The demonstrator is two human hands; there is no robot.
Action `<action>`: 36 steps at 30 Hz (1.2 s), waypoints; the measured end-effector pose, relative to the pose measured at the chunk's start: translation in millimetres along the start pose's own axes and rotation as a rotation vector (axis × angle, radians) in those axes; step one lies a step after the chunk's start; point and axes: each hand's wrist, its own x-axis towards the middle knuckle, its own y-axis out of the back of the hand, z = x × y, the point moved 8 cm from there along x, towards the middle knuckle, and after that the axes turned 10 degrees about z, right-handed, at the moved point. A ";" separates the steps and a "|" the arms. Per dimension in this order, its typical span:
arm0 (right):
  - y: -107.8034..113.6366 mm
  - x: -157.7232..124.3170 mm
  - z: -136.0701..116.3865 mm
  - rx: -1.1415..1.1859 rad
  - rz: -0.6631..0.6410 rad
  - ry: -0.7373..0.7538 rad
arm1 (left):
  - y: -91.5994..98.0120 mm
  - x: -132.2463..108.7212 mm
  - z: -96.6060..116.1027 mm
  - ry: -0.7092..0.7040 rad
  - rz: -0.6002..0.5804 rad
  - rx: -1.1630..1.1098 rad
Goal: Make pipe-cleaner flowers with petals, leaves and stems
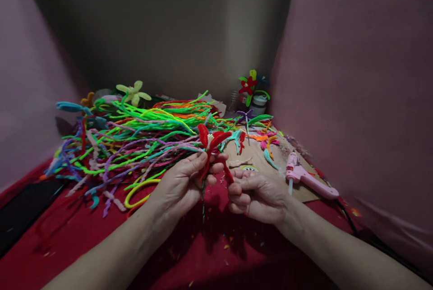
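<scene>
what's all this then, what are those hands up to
A person holds a fuzzy red flower near its base in the left hand, with a thin stem hanging below. The right hand pinches a red petal-like piece beside it. Colourful fuzzy strips lie heaped behind, and a pink glue gun rests to the right.

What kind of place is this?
It's probably somewhere for doing crafts: there's a big pile of long, fuzzy, many-coloured pipe cleaners, a pink plastic glue gun, and a red, fuzzy-petalled flower in the person's left hand.
</scene>
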 end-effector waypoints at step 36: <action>2.0 -15.8 -51.8 -0.564 0.489 0.658 | -3.2 -0.3 -5.5 0.013 -0.050 0.082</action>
